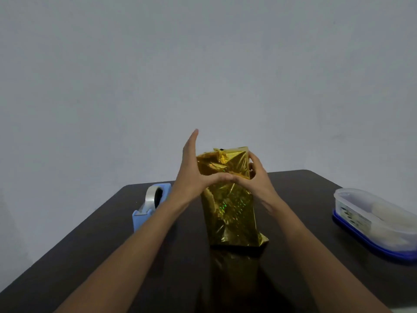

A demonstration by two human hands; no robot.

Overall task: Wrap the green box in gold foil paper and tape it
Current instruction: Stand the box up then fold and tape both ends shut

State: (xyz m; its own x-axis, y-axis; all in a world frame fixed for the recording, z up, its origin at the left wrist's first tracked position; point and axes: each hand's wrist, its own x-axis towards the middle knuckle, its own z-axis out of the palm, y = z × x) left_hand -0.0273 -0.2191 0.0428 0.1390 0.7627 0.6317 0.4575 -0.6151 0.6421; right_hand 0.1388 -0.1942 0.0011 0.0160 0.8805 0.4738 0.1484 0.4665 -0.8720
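Foil paper (228, 208) glossy, crinkled; table (90, 256) dark, glossy; container (372, 220) translucent plastic.

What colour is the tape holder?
The tape holder is light blue, clearest in the head view.

The scene is dim and evenly lit, with soft, diffuse light whose source cannot be told, and no hard-edged shadows show. The grey wall (203, 64) is flat in tone and grows a little duller toward 12 o'clock. The gold foil (228, 206) carries the only strong highlights: bright glints near its top and small green-rainbow specks at mid-height. The glossy dark table (90, 245) mirrors the foil as a dull gold smear just at 6 o'clock of it. The whole frame is soft and slightly smeared, with fine detail lost. Wide-angle distortion bows the table's edges outward toward 4 and 8 o'clock. The plastic container (372, 222) at 3 o'clock looks blurred, and its label is unreadable.
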